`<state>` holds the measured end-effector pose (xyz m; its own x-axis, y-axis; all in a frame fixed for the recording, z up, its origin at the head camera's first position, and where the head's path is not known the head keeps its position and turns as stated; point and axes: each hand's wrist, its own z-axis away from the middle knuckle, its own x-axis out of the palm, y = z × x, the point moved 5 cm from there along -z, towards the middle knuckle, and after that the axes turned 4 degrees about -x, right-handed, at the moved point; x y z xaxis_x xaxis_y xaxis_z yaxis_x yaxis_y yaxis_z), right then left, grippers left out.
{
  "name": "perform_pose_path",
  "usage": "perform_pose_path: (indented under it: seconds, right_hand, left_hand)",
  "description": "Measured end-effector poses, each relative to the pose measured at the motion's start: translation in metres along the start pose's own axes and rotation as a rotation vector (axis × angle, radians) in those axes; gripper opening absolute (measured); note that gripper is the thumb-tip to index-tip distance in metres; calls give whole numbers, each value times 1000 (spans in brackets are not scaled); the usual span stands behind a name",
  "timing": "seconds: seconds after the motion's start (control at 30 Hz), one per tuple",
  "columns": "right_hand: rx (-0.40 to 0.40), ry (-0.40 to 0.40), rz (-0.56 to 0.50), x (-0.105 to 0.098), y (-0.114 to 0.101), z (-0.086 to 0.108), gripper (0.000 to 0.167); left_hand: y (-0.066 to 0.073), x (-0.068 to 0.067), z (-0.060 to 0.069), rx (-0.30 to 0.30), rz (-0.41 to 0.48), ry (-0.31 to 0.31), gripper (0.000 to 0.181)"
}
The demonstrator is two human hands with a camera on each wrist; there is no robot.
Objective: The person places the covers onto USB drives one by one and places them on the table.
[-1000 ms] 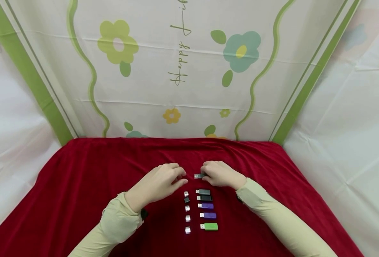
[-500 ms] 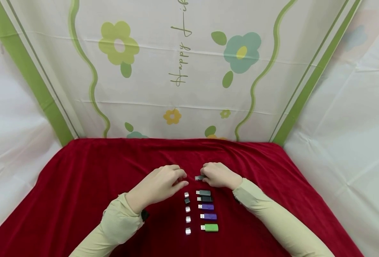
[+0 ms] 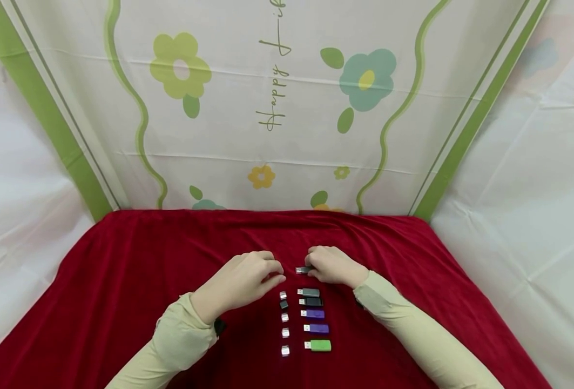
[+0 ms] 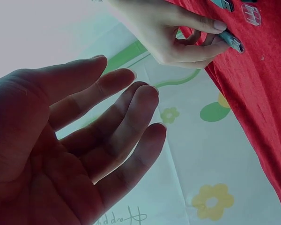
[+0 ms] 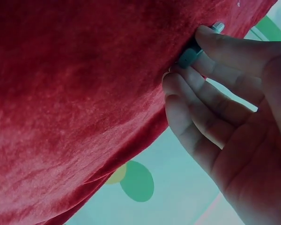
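My right hand (image 3: 334,265) pinches a dark grey USB stick (image 3: 303,270) between thumb and fingers, just over the red cloth. Its metal plug end points left, toward the other hand; in the right wrist view the stick's body (image 5: 191,55) shows between the fingertips. My left hand (image 3: 244,278) hovers to the left with loosely bent fingers and nothing between them, also plain in the left wrist view. Nearer the body lies a column of USB sticks: a grey one (image 3: 309,293), a black one (image 3: 311,302), two purple ones (image 3: 316,328) and a green one (image 3: 321,345).
Left of the sticks runs a column of small caps, several clear ones (image 3: 285,333) and a black one (image 3: 284,304). A red velvet cloth (image 3: 170,248) covers the table. Behind it hangs a white flowered curtain (image 3: 287,140), with white fabric walls on both sides.
Over the last second both hands have barely moved, and the right hand keeps its pinch on the grey USB stick. The whole head view has shifted very slightly.
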<state>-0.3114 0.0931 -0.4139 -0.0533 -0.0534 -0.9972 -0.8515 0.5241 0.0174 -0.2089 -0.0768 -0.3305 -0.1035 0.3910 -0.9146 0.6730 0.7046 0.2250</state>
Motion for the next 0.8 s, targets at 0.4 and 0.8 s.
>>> perform_pose_path:
  seconds: [0.4,0.8]
  right_hand:
    - [40,125,-42,-32,-16,17,9]
    - [-12,66,-44,-39,-41,24,11]
  left_hand:
    - [0,-1,2,-3,1,-11,8]
    - [-2,1,1,-1,-35,-1,10]
